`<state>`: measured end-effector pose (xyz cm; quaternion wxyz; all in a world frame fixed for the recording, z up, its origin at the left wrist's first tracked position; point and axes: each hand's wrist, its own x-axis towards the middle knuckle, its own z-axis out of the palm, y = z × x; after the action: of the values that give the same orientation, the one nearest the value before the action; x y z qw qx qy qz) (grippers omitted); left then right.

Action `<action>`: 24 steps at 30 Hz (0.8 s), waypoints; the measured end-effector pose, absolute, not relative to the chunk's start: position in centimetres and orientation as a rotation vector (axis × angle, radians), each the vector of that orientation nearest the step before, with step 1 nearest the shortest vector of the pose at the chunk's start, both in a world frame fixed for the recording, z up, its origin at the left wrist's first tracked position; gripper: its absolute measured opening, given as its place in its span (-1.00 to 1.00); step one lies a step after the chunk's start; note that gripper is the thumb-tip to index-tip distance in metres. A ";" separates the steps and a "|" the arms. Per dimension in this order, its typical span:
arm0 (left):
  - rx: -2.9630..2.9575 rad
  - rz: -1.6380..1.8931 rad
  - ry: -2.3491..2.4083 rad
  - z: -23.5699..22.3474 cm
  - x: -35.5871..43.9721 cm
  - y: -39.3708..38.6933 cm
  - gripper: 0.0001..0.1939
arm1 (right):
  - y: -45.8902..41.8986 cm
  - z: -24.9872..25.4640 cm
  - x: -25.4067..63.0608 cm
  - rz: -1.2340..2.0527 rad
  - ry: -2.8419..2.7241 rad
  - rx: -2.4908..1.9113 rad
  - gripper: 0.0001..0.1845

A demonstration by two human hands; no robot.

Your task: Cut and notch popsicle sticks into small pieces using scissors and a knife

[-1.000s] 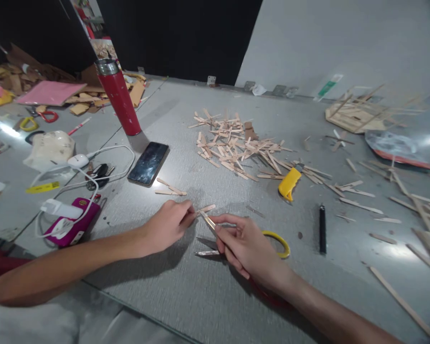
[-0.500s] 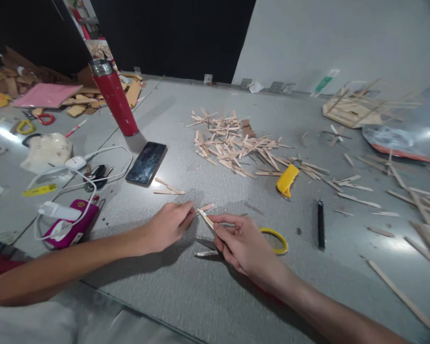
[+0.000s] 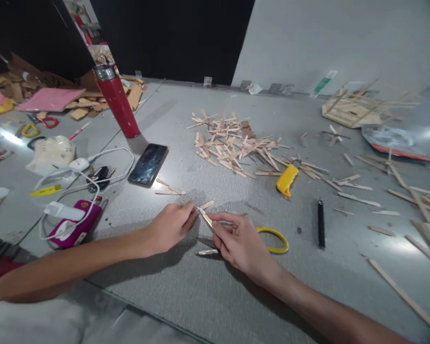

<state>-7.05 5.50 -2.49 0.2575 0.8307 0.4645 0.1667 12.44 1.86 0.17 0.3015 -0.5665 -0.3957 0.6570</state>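
Observation:
My left hand [image 3: 170, 224] pinches the near end of a short wooden stick piece [image 3: 205, 205] that lies on the grey table [image 3: 200, 296]. My right hand [image 3: 238, 239] is closed around a thin craft knife [image 3: 205, 216], whose tip meets the stick right by my left fingertips. Another small blade or stick [image 3: 207, 252] lies under my right hand. A yellow ring of tape [image 3: 276, 241] sits just right of that hand.
A heap of wooden stick pieces [image 3: 232, 143] lies ahead, with a yellow utility knife [image 3: 286, 180], a black pen [image 3: 320, 223], a phone [image 3: 148, 164] and a red flask [image 3: 116, 100]. Cables, a magenta box [image 3: 73, 224] and cardboard scraps crowd the left; long sticks and a stick frame [image 3: 358, 107] lie right.
Both hands stay together at the stick; the view has shifted slightly and the hands sit a little lower left in it. Nothing picked up or released.

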 end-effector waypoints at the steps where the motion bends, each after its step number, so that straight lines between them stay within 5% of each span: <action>1: 2.247 0.453 1.272 -2.5 -7.0 5.4 -0.77 | 1.8 0.2 12.4 1.744 -1.043 -1.505 -0.42; 24: 2.279 0.423 1.263 -2.2 -7.0 5.4 -0.78 | 1.8 0.4 12.2 1.775 -0.952 -1.491 -0.43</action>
<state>-7.00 5.42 -2.22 0.2485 0.8363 0.4635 0.1551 12.16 1.76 0.38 0.3126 -0.5652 -0.3608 0.6728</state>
